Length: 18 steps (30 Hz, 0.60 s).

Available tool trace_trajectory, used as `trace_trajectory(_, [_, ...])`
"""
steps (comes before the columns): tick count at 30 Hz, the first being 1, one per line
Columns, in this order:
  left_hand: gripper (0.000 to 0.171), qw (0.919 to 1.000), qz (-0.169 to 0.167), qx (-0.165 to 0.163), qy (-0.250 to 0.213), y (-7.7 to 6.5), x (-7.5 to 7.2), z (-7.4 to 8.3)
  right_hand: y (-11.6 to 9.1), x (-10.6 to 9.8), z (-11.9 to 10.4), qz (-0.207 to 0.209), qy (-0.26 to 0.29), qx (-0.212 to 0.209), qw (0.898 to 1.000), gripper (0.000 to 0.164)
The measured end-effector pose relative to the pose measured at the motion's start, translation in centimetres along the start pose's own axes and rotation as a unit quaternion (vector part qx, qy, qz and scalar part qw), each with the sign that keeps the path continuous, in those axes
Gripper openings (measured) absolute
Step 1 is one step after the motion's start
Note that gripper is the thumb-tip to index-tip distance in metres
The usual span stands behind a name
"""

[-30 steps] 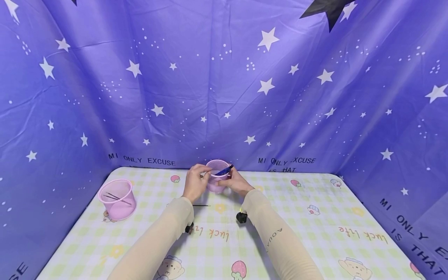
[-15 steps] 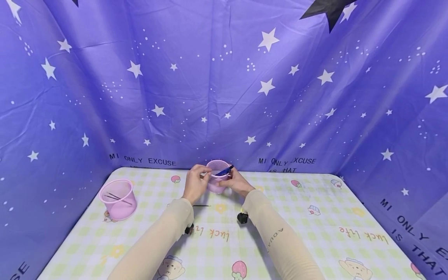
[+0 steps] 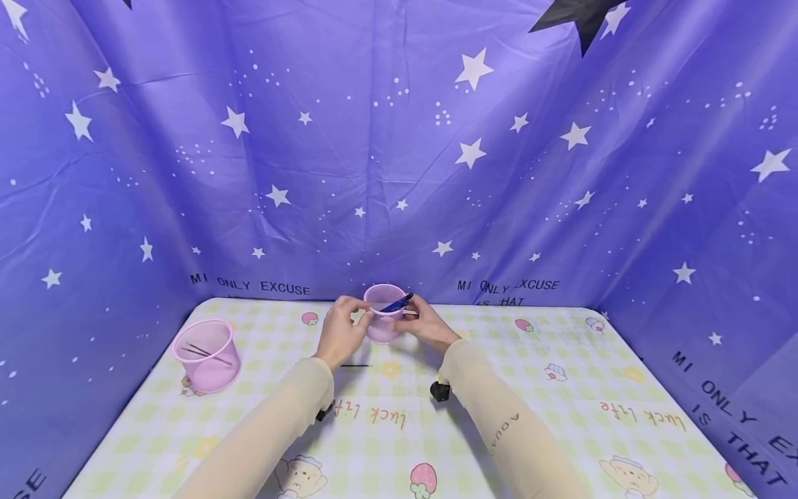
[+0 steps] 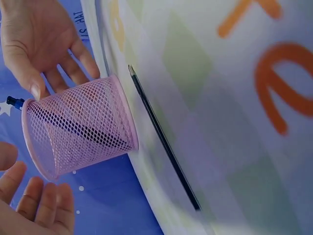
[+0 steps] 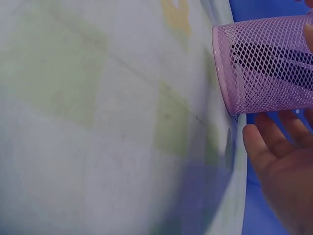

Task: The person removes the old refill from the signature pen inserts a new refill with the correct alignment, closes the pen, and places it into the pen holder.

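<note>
A pink mesh pen cup [image 3: 382, 333] stands upright at the back middle of the table. A dark blue pen [image 3: 396, 303] leans inside it, its end sticking out over the rim. My left hand [image 3: 340, 333] is at the cup's left side, its fingers loosely bent with no grip on it. On the other side is my right hand [image 3: 431, 326], fingers relaxed alongside the wall and thumb close to the rim. In the left wrist view, a slim dark pen refill [image 4: 164, 142] with a pale tip lies on the cloth in front of the cup.
A second pink mesh cup [image 3: 217, 378] stands at the left, with thin dark sticks [image 3: 208, 353] leaning in it. A checked tablecloth [image 3: 536, 430] covers the table. Purple star-printed curtains [image 3: 374, 152] hang at the back and both sides.
My hands have drawn slightly apart, the left one leftward and the right one rightward. The cup and the pen in it stay in place; the head view has shifted a little.
</note>
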<state>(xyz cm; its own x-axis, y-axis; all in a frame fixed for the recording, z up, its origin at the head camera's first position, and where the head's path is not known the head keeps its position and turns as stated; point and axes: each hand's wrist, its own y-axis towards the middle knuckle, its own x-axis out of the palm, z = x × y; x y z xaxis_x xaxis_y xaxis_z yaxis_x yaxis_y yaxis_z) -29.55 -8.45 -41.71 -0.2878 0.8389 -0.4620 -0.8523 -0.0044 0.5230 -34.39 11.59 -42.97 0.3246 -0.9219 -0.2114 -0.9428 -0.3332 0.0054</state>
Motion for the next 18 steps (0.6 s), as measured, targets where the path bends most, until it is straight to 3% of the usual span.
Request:
trace_trajectory(6, [0.023,0.999,-0.011,-0.01,0.043,-0.6,-1.0,-0.4,-0.9,-0.1,0.1,0.001,-0.022,-0.006,1.0,0.069])
trace_trajectory(16, [0.027,0.9978,-0.025,-0.011,0.06,-1.9,-2.4,-0.5,-4.0,0.3,-1.6,-0.008,-0.137,-0.033,0.99,0.076])
trace_trajectory(18, [0.027,0.9976,-0.029,-0.011,0.063,-2.2,-2.7,-0.4,-4.0,0.3,-0.9,-0.001,-0.162,-0.037,0.986,0.074])
